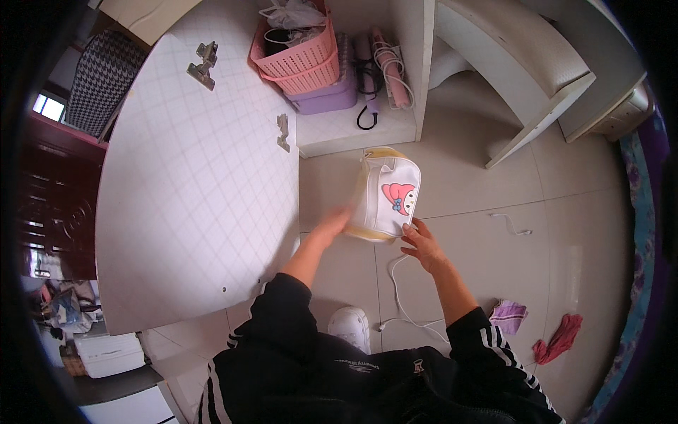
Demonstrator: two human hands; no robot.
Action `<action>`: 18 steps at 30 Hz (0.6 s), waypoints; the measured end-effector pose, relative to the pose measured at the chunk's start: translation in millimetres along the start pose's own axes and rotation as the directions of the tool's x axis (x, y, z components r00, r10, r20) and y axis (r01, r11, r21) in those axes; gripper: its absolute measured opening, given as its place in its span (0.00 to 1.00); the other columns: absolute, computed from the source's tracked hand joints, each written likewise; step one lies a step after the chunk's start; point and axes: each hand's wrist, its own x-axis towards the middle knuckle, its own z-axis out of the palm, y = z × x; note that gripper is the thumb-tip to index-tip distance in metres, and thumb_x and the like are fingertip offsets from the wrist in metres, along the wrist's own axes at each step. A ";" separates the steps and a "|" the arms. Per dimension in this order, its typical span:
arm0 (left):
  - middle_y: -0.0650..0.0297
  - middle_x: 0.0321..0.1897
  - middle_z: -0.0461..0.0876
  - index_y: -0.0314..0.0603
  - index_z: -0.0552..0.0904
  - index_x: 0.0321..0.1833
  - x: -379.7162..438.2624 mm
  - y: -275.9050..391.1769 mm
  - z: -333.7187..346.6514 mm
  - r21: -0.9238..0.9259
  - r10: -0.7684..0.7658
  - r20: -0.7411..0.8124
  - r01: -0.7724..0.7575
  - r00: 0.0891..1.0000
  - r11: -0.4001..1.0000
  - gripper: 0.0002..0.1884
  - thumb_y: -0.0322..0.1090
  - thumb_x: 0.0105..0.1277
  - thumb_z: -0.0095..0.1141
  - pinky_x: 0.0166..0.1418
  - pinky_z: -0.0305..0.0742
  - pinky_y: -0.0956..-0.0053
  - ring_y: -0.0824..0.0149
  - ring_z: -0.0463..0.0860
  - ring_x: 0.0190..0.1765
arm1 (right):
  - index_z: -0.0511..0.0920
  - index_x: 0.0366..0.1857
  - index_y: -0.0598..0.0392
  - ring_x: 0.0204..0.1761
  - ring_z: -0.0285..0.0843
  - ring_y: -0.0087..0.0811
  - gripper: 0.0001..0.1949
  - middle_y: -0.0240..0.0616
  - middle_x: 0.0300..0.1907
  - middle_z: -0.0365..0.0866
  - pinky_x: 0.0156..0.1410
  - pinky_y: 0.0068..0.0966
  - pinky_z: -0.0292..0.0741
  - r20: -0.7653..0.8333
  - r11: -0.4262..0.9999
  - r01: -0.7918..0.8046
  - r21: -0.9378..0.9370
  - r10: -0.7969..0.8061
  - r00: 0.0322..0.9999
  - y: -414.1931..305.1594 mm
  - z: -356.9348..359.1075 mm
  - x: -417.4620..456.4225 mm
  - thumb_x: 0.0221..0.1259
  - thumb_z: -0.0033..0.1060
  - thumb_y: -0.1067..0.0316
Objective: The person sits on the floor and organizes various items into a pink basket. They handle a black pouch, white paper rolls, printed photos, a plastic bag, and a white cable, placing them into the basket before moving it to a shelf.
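Observation:
A small white bag (373, 199) with yellowish sides and a pink-hooded cartoon face on its front is before me, in front of the cabinet opening. My left hand (333, 222), blurred by motion, is at the bag's lower left edge; its grip cannot be made out. At the lower right corner, my right hand (422, 245) has its thumb against the bag's front, with the other fingers spread beside the edge. Whether the bag rests on the floor is unclear.
An open white cabinet door (196, 185) stands left. Inside the cabinet, a pink basket (302, 58) sits on a purple case (326, 100), beside corded styling tools (389, 74). White cables (397, 291), a purple cloth (508, 316) and a red cloth (559, 339) lie on the floor.

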 end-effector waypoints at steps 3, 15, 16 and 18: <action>0.65 0.61 0.69 0.44 0.62 0.69 -0.8 3.4 10.5 0.072 -0.025 0.159 0.013 0.987 0.997 0.40 0.68 0.64 0.43 0.63 0.63 0.69 0.68 0.68 0.61 | 0.57 0.67 0.52 0.59 0.67 0.35 0.39 0.40 0.59 0.69 0.60 0.37 0.67 -0.034 0.999 0.037 0.025 -0.036 0.999 -4.4 6.5 3.2 0.56 0.62 0.43; 0.66 0.64 0.67 0.46 0.58 0.71 -34.4 43.4 19.1 -0.423 0.324 0.023 -0.284 0.946 0.860 0.32 0.47 0.67 0.50 0.64 0.67 0.67 0.66 0.69 0.64 | 0.62 0.63 0.59 0.61 0.66 0.40 0.32 0.47 0.60 0.67 0.65 0.33 0.64 0.013 0.794 0.549 -0.263 -0.566 0.825 -66.7 46.8 -27.2 0.59 0.61 0.55; 0.66 0.62 0.69 0.45 0.60 0.70 -34.8 50.0 17.2 -0.438 0.269 -0.100 -0.285 0.958 0.853 0.30 0.45 0.67 0.50 0.64 0.68 0.68 0.67 0.70 0.63 | 0.61 0.64 0.60 0.63 0.64 0.43 0.33 0.50 0.63 0.64 0.66 0.34 0.63 0.020 0.736 0.576 -0.357 -0.610 0.792 -77.8 53.3 -31.6 0.58 0.61 0.55; 0.65 0.59 0.72 0.42 0.64 0.67 -38.7 68.8 12.2 -0.525 0.298 -0.202 -0.360 0.933 0.771 0.27 0.41 0.66 0.51 0.63 0.69 0.69 0.68 0.72 0.61 | 0.60 0.65 0.59 0.66 0.59 0.46 0.34 0.53 0.65 0.59 0.67 0.35 0.62 0.047 0.669 0.605 -0.432 -0.653 0.756 -104.1 69.3 -45.0 0.58 0.61 0.56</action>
